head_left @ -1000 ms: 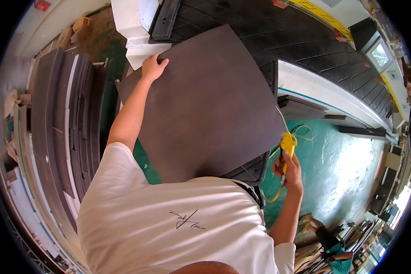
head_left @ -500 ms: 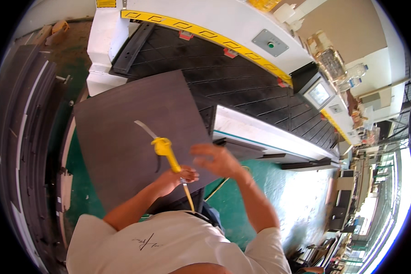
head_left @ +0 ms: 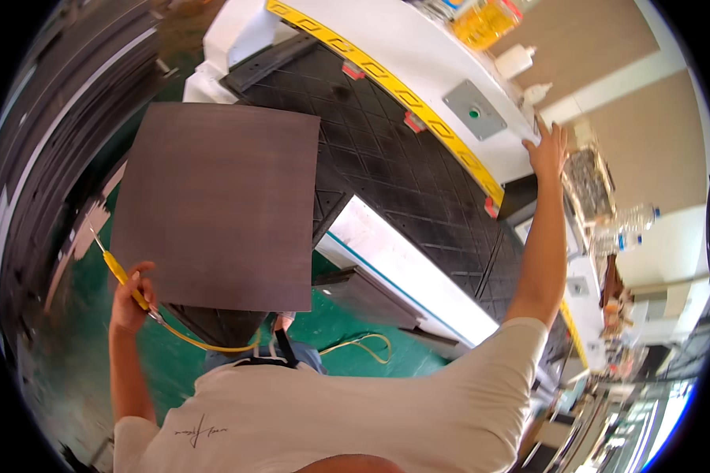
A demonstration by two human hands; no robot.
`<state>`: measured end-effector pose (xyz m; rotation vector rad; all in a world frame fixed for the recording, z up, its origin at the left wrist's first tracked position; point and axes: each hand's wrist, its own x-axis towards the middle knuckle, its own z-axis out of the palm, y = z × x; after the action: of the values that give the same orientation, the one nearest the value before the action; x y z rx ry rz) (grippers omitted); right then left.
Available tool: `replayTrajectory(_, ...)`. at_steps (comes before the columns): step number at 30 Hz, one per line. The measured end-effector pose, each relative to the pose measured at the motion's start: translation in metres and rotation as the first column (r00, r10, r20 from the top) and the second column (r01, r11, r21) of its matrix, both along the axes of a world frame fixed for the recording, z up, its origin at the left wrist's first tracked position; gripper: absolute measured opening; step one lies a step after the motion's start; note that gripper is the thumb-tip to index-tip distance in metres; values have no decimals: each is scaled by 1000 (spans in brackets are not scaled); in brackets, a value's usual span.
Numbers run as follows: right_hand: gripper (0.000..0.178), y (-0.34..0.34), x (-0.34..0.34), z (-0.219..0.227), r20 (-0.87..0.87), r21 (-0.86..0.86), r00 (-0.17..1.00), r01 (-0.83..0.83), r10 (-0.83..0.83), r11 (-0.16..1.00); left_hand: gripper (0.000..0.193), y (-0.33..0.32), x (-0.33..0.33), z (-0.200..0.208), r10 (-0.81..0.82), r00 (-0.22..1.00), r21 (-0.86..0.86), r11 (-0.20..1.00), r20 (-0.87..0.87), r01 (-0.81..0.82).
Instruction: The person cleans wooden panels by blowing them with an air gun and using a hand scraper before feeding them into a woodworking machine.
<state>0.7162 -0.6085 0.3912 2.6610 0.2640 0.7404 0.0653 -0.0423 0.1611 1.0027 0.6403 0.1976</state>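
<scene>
Over the left edge of a square dark brown board [head_left: 221, 205], my left hand [head_left: 130, 303] is closed round the handle of a yellow air blow gun [head_left: 117, 270]. Its thin metal nozzle points up and away to the left. From its back end a yellow hose [head_left: 201, 343] curves toward my waist. Stretched far out to the right, my right hand [head_left: 547, 151] is open with its fingers spread. It is over the edge of the white machine beam [head_left: 497, 142], above the screen box [head_left: 521, 206]. Whether its fingertips touch anything there I cannot tell.
A black grooved machine bed [head_left: 402, 158] lies behind the board. Bottles [head_left: 514, 61], a yellow-filled jar [head_left: 485, 24] and clear plastic bottles [head_left: 627, 229] stand along the beam. Dark panels [head_left: 47, 134] are stacked at left. Loose hose [head_left: 371, 347] lies on the green floor.
My left hand has carried the air blow gun left, from over the board to its edge. My right hand has gone from near the board up and right to the machine beam. The view has turned.
</scene>
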Motion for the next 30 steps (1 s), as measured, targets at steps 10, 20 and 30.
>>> replayTrajectory(10, 29, 15, -38, -3, 382, 370, 900, -356, 209, 858, 36, 10, -209, -27, 400, 691, 605, 793, -603, 69)
replayTrajectory(20, 18, 188, -195, -282, -300, 722, 653, 632, 695, -283, 31, 77, -242, -118, 491, 674, 751, 643, -552, 148)
replayTrajectory(30, 24, 311, -213, -338, -522, 754, 314, -266, 793, 601, 42, 105, 25, -128, 566, 741, 907, 28, -361, 421)
